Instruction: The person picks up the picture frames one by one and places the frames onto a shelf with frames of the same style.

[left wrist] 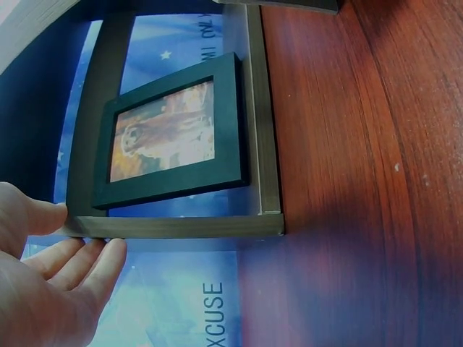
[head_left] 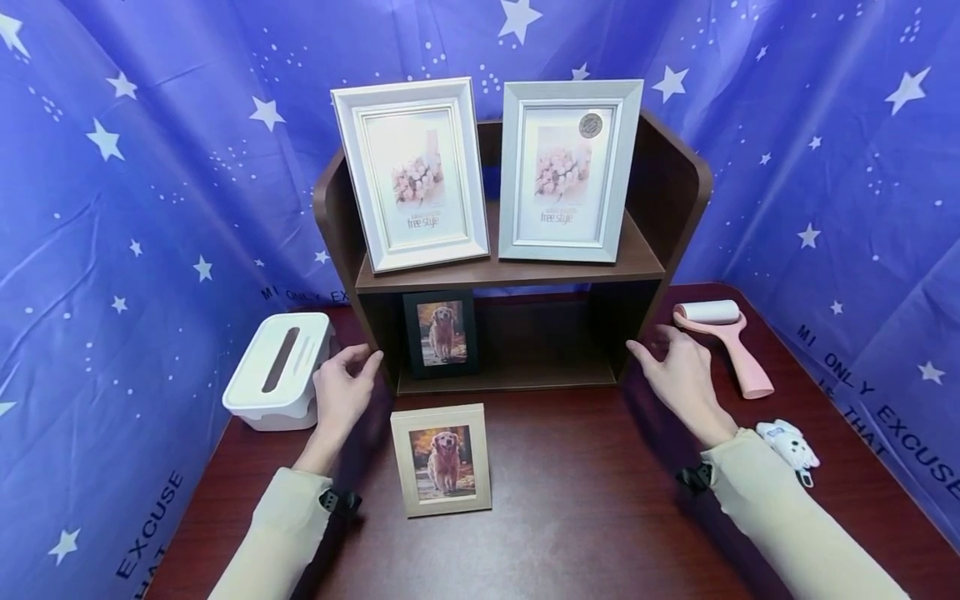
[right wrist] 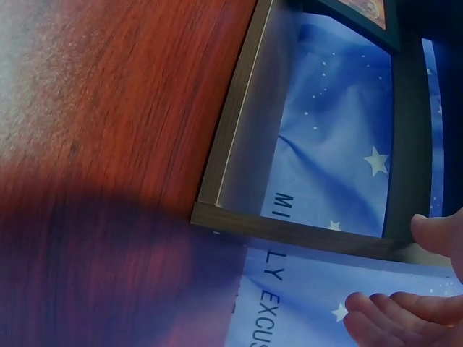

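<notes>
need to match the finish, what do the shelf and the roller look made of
Shelf: seems laminated board in matte dark brown, with faint printed grain and a paler edge in the wrist views. Roller: looks like smooth pink plastic for the handle, with a white paper roll.

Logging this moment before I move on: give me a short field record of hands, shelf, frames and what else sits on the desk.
left hand: open, fingertips at the left side panel of the shelf
right hand: open, fingertips at the shelf's right side panel
top shelf: two white frames standing side by side
lower shelf: black dog frame, upright, at left
desk: beige dog frame in front of the shelf
left of shelf: white tissue box
right of shelf: pink lint roller, small white toy
</notes>
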{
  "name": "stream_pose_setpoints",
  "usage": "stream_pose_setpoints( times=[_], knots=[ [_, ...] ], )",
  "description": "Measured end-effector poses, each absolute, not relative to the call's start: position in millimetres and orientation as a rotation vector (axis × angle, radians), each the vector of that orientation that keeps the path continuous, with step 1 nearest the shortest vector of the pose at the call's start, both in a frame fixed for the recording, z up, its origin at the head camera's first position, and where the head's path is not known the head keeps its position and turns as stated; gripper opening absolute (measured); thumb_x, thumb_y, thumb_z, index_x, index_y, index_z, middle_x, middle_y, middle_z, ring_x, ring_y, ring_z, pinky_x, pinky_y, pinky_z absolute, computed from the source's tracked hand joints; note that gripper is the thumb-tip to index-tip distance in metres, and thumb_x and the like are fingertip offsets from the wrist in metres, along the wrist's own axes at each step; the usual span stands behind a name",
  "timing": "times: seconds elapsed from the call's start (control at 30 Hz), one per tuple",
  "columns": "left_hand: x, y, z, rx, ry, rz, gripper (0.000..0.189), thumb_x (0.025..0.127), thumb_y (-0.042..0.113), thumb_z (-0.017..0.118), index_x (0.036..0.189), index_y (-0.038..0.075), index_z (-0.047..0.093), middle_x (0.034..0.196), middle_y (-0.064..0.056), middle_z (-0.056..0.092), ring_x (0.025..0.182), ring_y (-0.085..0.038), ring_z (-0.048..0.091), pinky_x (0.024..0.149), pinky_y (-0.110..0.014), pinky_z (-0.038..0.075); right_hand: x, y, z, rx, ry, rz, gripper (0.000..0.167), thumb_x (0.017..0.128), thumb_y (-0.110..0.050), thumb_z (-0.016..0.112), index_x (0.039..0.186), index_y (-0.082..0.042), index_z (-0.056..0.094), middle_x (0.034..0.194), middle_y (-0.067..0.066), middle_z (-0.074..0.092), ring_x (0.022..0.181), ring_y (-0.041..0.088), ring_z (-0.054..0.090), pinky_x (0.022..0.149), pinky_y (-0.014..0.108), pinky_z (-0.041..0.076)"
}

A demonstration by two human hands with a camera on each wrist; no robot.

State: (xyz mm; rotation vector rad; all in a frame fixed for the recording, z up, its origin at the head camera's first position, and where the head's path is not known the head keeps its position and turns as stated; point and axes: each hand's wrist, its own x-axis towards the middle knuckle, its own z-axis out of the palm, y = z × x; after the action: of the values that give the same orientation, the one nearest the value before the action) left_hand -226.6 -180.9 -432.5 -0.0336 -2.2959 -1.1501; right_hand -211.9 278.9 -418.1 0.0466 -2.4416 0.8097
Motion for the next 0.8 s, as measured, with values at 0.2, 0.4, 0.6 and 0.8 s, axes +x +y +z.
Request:
stream_pose_setpoints(
  times=[0.2,0.4,0.6,0.8],
  knots=[
    [-225.0,-182.0,-432.6,-0.038,-2.294,-1.156,0.023,0.085,0.022,0.073,0.099,0.003,0.074,0.088,-0.008,0.072,0.077,-0.019,0.065,0.067,-0.035,0.046,-216.5,274.6,-417.6,0.027,-2.411,0.825,0.035,0.088,-0.029,0.069,0.098,0.004,0.067,0.082,0.018,0.069,0.082,0.040,0.062,0.079,0.050,0.040],
    [-216.5,-186.3,-434.3,-0.044,-2.280,-1.177,0.020,0.086,0.021,0.072,0.099,0.005,0.074,0.086,-0.005,0.072,0.075,-0.017,0.064,0.065,-0.033,0.045,-219.5,269.8,-413.6,0.013,-2.391,0.796,0.033,0.089,-0.030,0.068,0.072,-0.003,0.059,0.059,0.009,0.062,0.062,0.037,0.055,0.068,0.047,0.037],
    [-204.9,-192.7,-438.5,-0.088,-2.266,-1.216,0.017,0.085,0.015,0.072,0.098,0.003,0.074,0.085,-0.006,0.072,0.073,-0.016,0.065,0.062,-0.018,0.044,-220.6,269.7,-414.0,0.013,-2.381,0.765,0.033,0.090,-0.025,0.066,0.066,-0.007,0.052,0.054,0.005,0.056,0.056,0.034,0.050,0.062,0.045,0.034],
    [-191.0,-199.4,-439.7,-0.112,-2.292,-1.194,0.017,0.086,0.014,0.071,0.099,0.002,0.073,0.088,-0.006,0.072,0.076,-0.017,0.065,0.064,-0.025,0.048,-222.4,269.2,-415.1,0.034,-2.366,0.760,0.028,0.089,-0.021,0.067,0.069,-0.005,0.057,0.061,0.010,0.062,0.060,0.035,0.056,0.061,0.047,0.039]
  ],
)
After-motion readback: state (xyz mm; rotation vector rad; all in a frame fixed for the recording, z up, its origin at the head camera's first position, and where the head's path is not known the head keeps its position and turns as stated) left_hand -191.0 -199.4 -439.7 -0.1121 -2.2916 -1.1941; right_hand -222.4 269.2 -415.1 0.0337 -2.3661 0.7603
